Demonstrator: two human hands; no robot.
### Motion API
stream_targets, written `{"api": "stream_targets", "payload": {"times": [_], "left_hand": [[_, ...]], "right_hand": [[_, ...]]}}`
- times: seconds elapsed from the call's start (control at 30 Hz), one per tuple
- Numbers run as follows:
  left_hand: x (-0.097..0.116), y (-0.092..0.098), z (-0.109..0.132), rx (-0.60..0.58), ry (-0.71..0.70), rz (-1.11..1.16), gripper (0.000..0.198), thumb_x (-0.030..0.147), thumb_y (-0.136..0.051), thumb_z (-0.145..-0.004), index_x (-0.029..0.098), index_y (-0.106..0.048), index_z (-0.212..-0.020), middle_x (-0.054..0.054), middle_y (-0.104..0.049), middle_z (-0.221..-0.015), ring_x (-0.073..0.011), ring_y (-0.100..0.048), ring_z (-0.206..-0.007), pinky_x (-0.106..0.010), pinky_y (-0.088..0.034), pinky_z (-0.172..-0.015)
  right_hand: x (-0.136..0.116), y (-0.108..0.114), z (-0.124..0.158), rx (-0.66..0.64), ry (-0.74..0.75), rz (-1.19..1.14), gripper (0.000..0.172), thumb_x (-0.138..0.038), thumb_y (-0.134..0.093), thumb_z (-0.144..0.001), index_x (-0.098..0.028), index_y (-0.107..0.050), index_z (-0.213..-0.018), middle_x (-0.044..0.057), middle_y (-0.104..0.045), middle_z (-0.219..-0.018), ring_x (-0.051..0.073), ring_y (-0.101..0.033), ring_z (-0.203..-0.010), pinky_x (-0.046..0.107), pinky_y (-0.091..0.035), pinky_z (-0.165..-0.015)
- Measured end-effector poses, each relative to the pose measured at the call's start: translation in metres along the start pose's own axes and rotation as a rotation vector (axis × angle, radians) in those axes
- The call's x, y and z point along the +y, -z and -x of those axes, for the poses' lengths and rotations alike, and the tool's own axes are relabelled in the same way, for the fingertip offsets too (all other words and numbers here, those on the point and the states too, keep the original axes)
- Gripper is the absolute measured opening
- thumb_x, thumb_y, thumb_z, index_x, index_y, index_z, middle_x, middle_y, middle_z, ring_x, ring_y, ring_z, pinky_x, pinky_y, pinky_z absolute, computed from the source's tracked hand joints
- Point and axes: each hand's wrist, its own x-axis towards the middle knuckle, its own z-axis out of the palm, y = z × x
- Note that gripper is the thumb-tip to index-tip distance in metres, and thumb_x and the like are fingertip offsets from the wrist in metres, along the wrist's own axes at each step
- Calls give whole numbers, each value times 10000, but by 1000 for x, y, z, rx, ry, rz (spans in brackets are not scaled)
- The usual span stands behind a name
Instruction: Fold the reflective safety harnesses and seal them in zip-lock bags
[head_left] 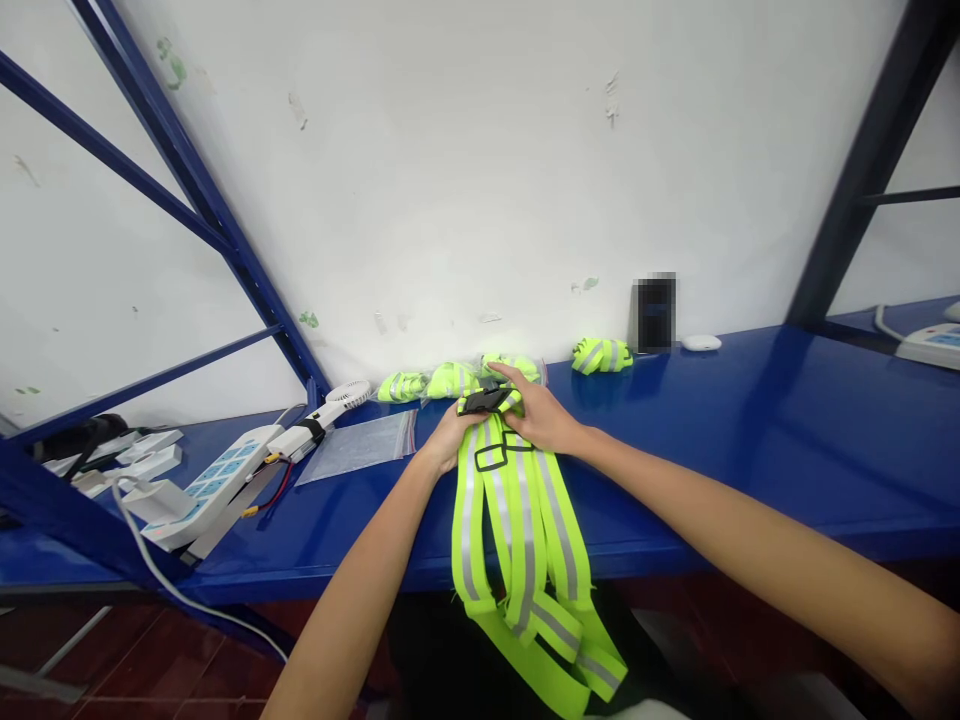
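Observation:
A neon yellow reflective vest made of straps (pixel 523 510) with grey stripes hangs from my hands over the front edge of the blue table. My left hand (pixel 448 437) is closed on its upper end, at the left of a black buckle (pixel 486 401). My right hand (pixel 546 412) grips the straps from the right, its index finger stretched out above the buckle. Two black strap sliders (pixel 491 458) show just below the hands. The loops of the straps dangle below the table edge. Parts of the fingers are hidden behind the straps.
Several bundled yellow straps (pixel 452 380) lie along the wall, and another bundle (pixel 602 355) lies further right. A clear zip bag (pixel 360 446), a power strip (pixel 214 488) and a small white fan (pixel 349 393) are at left. A pixelated dark object (pixel 655 314) stands beside a white case (pixel 701 342).

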Motion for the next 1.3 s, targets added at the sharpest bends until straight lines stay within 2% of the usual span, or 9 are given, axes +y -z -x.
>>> {"api": "stream_targets", "payload": {"times": [0.1, 0.17, 0.37, 0.6, 0.67, 0.87, 1.0, 1.2, 1.3], "left_hand": [[2, 0, 1, 9, 11, 18, 495, 130, -792, -560, 136, -650, -1035, -61, -728, -826, -267, -695, -806, -395, -516, -805], [3, -1, 1, 6, 7, 27, 542, 129, -802, -544, 137, -642, -1062, -57, -727, -825, -264, -695, -806, -395, -515, -810], [1, -4, 1, 39, -16, -44, 482, 157, -838, -544, 140, -632, -980, -56, -724, -859, -231, -683, -779, -381, -509, -809], [-2, -6, 0, 68, -113, -68, 549, 183, -861, -521, 154, -626, -1016, -50, -712, -944, -242, -664, -928, -381, -464, -918], [-1, -5, -1, 79, -172, -107, 570, 187, -858, -524, 158, -632, -1047, -47, -706, -985, -237, -649, -979, -367, -447, -945], [-1, -1, -4, 23, -246, -216, 581, 230, -848, -561, 163, -615, -1089, -60, -692, -1028, -238, -635, -1012, -376, -441, -961], [0, -1, -5, 69, -334, -312, 529, 216, -825, -566, 155, -622, -1052, -59, -687, -1023, -236, -629, -1005, -359, -446, -940], [3, 7, -6, 189, -500, -436, 421, 176, -768, -599, 152, -618, -991, -43, -676, -965, -199, -626, -916, -301, -459, -851], [3, 10, -8, 224, -570, -490, 423, 151, -759, -601, 156, -610, -996, -41, -673, -961, -191, -626, -901, -291, -464, -835]], "right_hand": [[0, 1, 0, -25, 40, 35, 790, -84, -533, -699, -273, -410, -1455, 57, -549, -1385, 301, -601, -1112, 444, -442, -967], [0, 0, 1, -34, 53, 61, 787, -87, -523, -711, -278, -395, -1464, 60, -550, -1382, 283, -631, -1036, 431, -459, -935], [0, -7, 4, 54, -90, 119, 798, -115, -531, -718, -241, -339, -1483, 72, -687, -984, 242, -629, -733, 364, -478, -726], [0, -14, 5, 150, -186, 109, 734, -158, -540, -738, -223, -356, -1446, 58, -681, -908, 214, -574, -645, 340, -447, -683], [1, -15, 5, 150, -197, 100, 708, -147, -518, -741, -212, -371, -1431, 47, -681, -868, 225, -591, -680, 339, -450, -692], [2, -17, 3, 212, -243, 66, 532, -193, -554, -756, -205, -503, -1285, 86, -679, -1086, 261, -631, -891, 364, -470, -789], [2, -15, 4, 159, -205, 15, 578, -154, -516, -765, -210, -451, -1336, 99, -640, -1197, 269, -620, -997, 394, -459, -873], [-3, -11, 3, -75, -224, -226, 725, -216, -589, -786, -255, -322, -1459, 76, -487, -1418, 269, -489, -1255, 430, -357, -1063], [-1, -12, 0, -12, -301, -338, 671, -301, -648, -795, -255, -400, -1417, 65, -460, -1452, 262, -420, -1336, 416, -311, -1115]]}}
